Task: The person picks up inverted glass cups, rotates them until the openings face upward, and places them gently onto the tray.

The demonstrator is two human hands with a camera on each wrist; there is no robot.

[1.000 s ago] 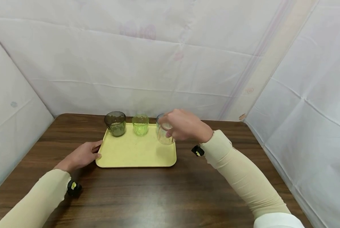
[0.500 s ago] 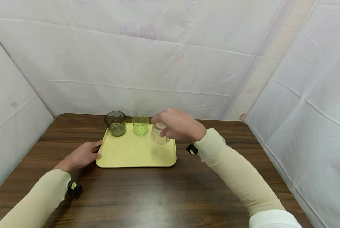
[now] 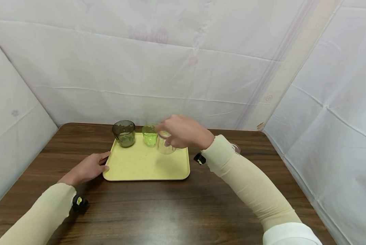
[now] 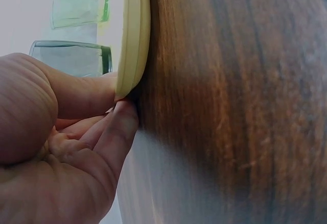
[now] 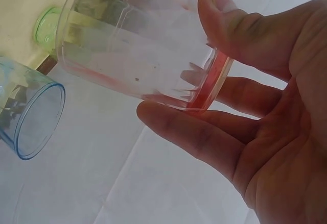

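A yellow tray (image 3: 140,168) lies on a brown wooden table. A dark green cup (image 3: 123,133) and a light green cup (image 3: 148,135) stand along its far edge. My right hand (image 3: 178,133) grips a clear cup (image 3: 164,147) by its rim, tilted, just above the tray and right of the light green cup. In the right wrist view the thumb and fingers (image 5: 204,137) hold the clear cup (image 5: 138,55), with a blue cup (image 5: 30,114) and the light green cup (image 5: 48,25) beyond. My left hand (image 3: 89,167) pinches the tray's left rim (image 4: 134,35).
The table (image 3: 176,207) is ringed by white sheet walls on three sides. Its right edge runs close behind my right sleeve (image 3: 247,183). A small black and yellow wrist device (image 3: 78,202) sits by my left sleeve.
My right hand has carried the clear cup leftward over the tray, closer to the light green cup. The left hand and tray have stayed put.
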